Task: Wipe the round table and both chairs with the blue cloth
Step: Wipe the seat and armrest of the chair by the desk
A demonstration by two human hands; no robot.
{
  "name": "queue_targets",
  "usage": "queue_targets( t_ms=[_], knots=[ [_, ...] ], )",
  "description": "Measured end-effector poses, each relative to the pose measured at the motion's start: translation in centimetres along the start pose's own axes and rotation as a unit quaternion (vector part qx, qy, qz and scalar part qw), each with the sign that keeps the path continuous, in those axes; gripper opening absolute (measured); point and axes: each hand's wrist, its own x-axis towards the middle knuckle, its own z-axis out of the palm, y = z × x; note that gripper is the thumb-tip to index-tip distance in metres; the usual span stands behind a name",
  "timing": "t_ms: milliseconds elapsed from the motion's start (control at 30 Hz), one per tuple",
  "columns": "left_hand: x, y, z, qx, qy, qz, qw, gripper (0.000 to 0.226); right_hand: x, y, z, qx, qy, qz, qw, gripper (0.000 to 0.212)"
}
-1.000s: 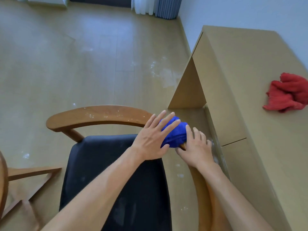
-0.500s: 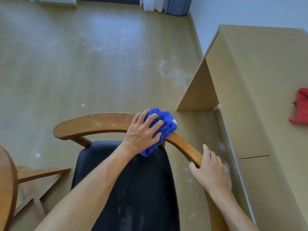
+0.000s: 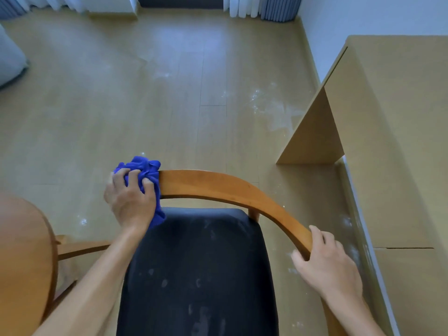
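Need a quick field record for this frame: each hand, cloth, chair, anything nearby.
left hand: grips the blue cloth, pressing it on the left end of the chair's backrest
right hand: holds the backrest's right end, fingers curled over the wood
chair: curved wooden backrest, black seat with pale smudges
round table: edge at lower left
floor: white specks and dusty patches
desk: at right
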Motion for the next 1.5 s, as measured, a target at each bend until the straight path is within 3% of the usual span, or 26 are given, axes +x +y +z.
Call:
queue_targets(
  t_ms=[233, 333, 433, 533, 667, 767, 833, 1067, 1267, 1333, 1400, 1500],
  knots=[
    [-7.4, 14.0, 4.5, 0.006, -0.1, 0.246, 0.964, 0.051, 0.1, -0.2, -0.3, -0.031, -0.031, 0.017, 0.999, 0.064],
    [-8.3, 15.0, 5.4, -0.01, -0.115, 0.321, 0.94, 0.038, 0.0, -0.4, -0.3, -0.037, -0.041, 0.041, 0.998, 0.06],
    [-5.6, 11.5, 4.5, -0.016, -0.099, 0.37, 0.923, 0.028, -0.2, -0.7, -0.2, -0.027, -0.038, 0.056, 0.997, 0.056],
    [-1.0, 3.6, 2.2, 0.003, -0.07, 0.286, 0.956, 0.029, -0.3, -1.1, -0.3, -0.025, -0.035, 0.062, 0.997, 0.053],
    [2.3, -5.7, -2.1, 0.013, -0.063, 0.052, 0.997, 0.03, -0.3, -1.6, -0.5, -0.034, -0.045, 0.058, 0.997, 0.053],
    [2.3, -7.4, -2.7, -0.022, -0.042, -0.115, 0.992, 0.03, -0.3, -1.7, -0.6, -0.037, -0.046, 0.05, 0.997, 0.056],
    [2.1, -6.5, -2.1, -0.015, -0.019, -0.126, 0.992, 0.029, -0.1, -1.5, -0.6, -0.039, -0.05, 0.049, 0.997, 0.059],
    [0.3, -0.1, 1.2, 0.105, -0.006, 0.084, 0.991, 0.027, 0.1, -0.8, -0.1, -0.023, -0.036, 0.039, 0.998, 0.062],
    [-5.3, 11.6, 4.1, 0.048, -0.073, 0.24, 0.967, 0.028, 0.3, -0.1, 0.4, -0.025, -0.014, 0.019, 0.999, 0.066],
    [-9.1, 16.2, 4.8, -0.017, -0.122, 0.304, 0.945, 0.027, 0.2, -0.1, 0.7, -0.049, -0.006, 0.02, 0.999, 0.067],
    [-13.0, 19.6, 5.5, -0.067, -0.169, 0.403, 0.897, 0.023, 0.1, -0.2, 0.8, -0.054, -0.006, 0.025, 0.998, 0.062],
    [-14.4, 20.5, 6.0, -0.078, -0.193, 0.478, 0.853, 0.024, 0.1, 0.3, 1.2, -0.062, 0.014, 0.032, 0.997, 0.061]
  ],
)
